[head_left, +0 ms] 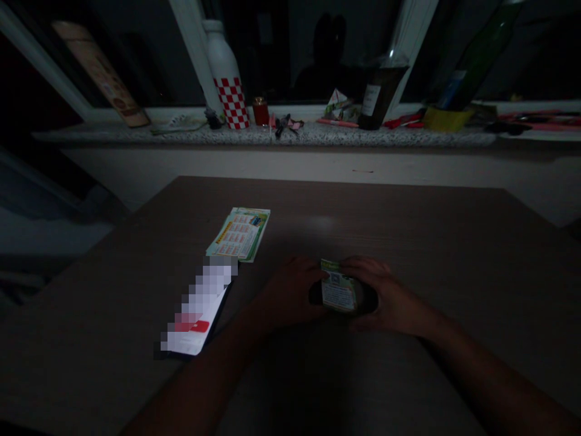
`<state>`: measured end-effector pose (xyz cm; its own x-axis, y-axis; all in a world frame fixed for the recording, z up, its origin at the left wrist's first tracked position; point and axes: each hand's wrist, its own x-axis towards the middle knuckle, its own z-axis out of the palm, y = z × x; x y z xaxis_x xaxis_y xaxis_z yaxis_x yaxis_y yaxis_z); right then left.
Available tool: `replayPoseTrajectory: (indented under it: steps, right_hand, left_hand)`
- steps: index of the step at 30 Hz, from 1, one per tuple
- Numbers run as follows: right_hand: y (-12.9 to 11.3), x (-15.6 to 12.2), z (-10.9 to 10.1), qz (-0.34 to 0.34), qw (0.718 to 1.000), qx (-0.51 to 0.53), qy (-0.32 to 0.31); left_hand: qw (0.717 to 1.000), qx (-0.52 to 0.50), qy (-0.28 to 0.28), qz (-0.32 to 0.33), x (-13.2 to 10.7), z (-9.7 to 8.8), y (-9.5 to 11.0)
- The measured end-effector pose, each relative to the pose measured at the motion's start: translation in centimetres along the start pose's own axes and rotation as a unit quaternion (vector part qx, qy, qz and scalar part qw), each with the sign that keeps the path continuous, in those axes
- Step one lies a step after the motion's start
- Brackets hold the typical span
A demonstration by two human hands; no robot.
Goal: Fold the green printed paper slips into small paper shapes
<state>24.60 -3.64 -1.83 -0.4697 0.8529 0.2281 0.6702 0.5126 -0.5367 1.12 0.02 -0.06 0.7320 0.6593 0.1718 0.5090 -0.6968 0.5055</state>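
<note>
A small printed card (339, 292) with a green top edge, a square code and lines of text is between my two hands, just above the brown table (408, 224). My left hand (295, 292) grips its left side, fingers curled round. From the right, my right hand (379, 284) holds the card's upper right part with its fingertips, the thumb lower down. Whether it is one card or several stacked cannot be made out in the dim light. Left of my hands lies a loose pile of similar printed cards (242, 233), the top one showing a calendar-like grid.
A phone (190, 339) with a lit, partly blurred screen lies left of my left forearm, touching or close to the card pile. On the granite windowsill (313, 136) stand a white bottle with red checks (230, 91), a dark cup (381, 97) and a green bottle (481, 54).
</note>
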Motion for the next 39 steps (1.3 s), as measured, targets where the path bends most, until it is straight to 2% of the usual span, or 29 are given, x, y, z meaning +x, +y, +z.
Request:
replayPoseTrajectory:
  steps: [4,8,15,20,25,33,39]
  right_hand:
    - [-0.3,0.1,-0.2,-0.009,1.0,-0.013,-0.018]
    - [-0.2,0.1,0.1,-0.012,1.0,-0.026,-0.001]
    - [0.0,0.2,0.5,-0.01,0.999,-0.042,0.002]
    - [0.0,0.2,0.5,-0.003,0.999,-0.045,-0.011]
    - [-0.2,0.4,0.4,0.001,0.999,-0.045,-0.019]
    - [0.0,0.4,0.5,-0.004,0.999,-0.041,-0.008]
    - [0.1,0.4,0.5,0.002,0.999,-0.047,-0.02]
  left_hand:
    - [0.999,-0.012,-0.031,0.03,-0.1,-0.8,0.4]
    - [0.999,-0.01,-0.036,0.004,-0.1,-0.5,0.2]
    - [0.997,0.047,0.012,-0.059,0.0,0.7,-0.7]
    - [0.992,0.053,0.04,-0.103,0.5,1.1,-1.9]
    - [0.988,0.064,0.082,-0.117,1.5,1.3,-2.2]
    - [0.978,0.094,0.119,-0.144,3.0,1.6,-2.4]
    - [0.978,0.084,0.118,-0.149,3.0,1.6,-2.7]
